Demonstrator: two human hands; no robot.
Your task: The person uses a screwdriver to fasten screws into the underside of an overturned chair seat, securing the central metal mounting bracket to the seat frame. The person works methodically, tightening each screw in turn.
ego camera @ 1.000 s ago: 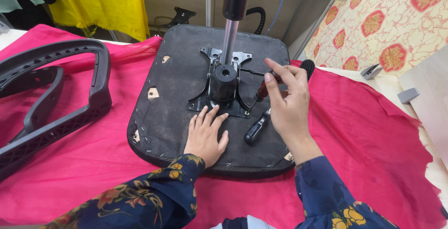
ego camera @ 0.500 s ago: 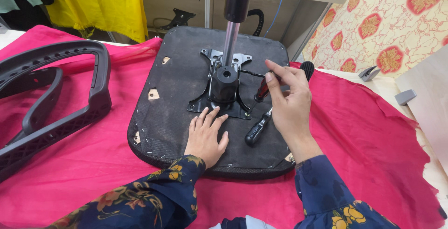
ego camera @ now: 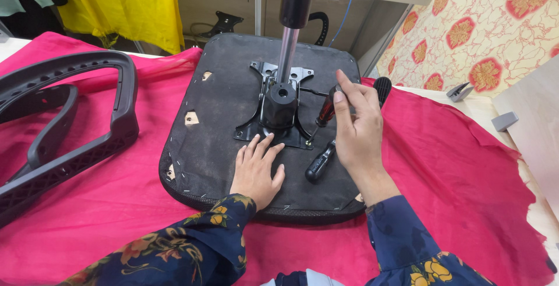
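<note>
An upturned black chair seat (ego camera: 215, 117) lies on a red cloth (ego camera: 454, 163). A black metal mechanism plate (ego camera: 279, 114) with an upright gas cylinder (ego camera: 289, 35) is fixed at its middle. My left hand (ego camera: 256, 169) rests flat on the seat just below the plate, fingers spread. My right hand (ego camera: 358, 126) grips a screwdriver (ego camera: 325, 111) with a dark red and black handle, its tip at the plate's lower right corner. A black lever handle (ego camera: 320, 161) lies on the seat beside my right hand.
A black plastic chair backrest frame (ego camera: 70, 129) lies on the cloth at the left. Yellow fabric (ego camera: 122, 0) hangs at the back. A patterned red and cream cloth (ego camera: 495, 29) and small grey parts (ego camera: 460, 92) sit at the right.
My right hand has shifted slightly on the screwdriver handle. My left hand stays flat on the seat.
</note>
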